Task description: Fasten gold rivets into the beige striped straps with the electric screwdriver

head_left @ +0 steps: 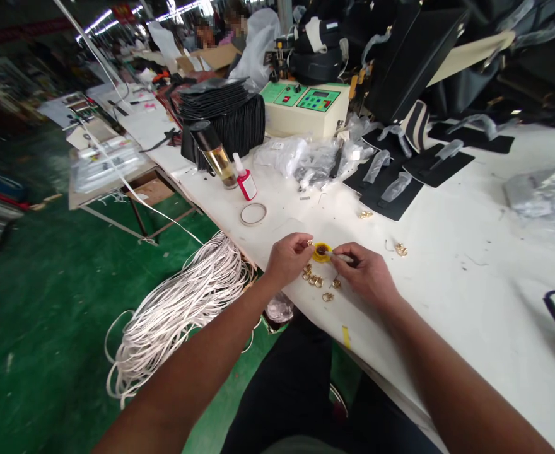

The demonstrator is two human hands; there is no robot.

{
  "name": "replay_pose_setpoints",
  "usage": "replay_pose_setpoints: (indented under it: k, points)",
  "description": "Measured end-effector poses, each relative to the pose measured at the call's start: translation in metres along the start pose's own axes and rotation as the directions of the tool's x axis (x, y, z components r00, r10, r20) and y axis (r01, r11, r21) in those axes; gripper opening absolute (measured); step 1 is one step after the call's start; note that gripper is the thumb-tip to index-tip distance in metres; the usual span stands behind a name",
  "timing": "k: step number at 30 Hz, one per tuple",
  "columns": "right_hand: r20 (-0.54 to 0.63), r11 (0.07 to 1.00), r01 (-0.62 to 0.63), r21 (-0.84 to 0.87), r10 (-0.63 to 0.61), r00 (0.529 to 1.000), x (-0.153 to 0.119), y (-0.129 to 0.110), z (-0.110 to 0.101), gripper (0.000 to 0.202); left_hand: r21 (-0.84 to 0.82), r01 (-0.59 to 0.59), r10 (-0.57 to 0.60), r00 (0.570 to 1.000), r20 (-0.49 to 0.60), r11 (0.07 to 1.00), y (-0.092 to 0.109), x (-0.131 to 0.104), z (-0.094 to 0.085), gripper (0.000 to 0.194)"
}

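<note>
Between my hands on the white table [448,302] lies a small round yellow dish [322,252] with something dark inside. My left hand [291,257] pinches a small gold metal fitting [310,243] at the dish's left edge. In my right hand [365,271] is a thin pale stick-like tool [342,257], its tip at the dish. Several gold rings [316,280] lie just in front of the dish, close to both hands. More gold pieces [401,250] sit to the right, and a small gold cluster [366,215] lies farther back.
A red bottle with a white nozzle [246,180], a tape roll [253,214] and a tall clear bottle [218,157] stand back left. Behind are stacked black pieces [230,116] and a control box [306,110]. Black panels [386,189] lie back right. Pale cord [183,315] heaps on the floor.
</note>
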State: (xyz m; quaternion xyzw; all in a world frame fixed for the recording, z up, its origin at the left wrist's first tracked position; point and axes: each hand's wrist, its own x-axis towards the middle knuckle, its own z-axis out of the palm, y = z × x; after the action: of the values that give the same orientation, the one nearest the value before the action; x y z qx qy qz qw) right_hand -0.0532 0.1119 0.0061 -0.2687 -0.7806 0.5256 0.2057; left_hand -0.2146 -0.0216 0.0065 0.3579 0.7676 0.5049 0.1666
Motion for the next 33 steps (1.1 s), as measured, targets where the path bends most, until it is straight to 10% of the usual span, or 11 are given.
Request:
replay_pose_setpoints:
  k: [15,33]
  points:
    - [-0.055,0.941,-0.166,0.296,0.191,0.98,0.003,-0.01,-0.011,0.043,-0.117,0.015,-0.017,1.0,-0.018,0.993,-0.006,0.009,0.005,0.032]
    - [-0.119,0.934,-0.05,0.354,0.098,0.988,0.004,-0.019,0.003,0.04,-0.151,-0.069,0.067,0.998,-0.015,0.986,-0.006,0.006,0.007,0.034]
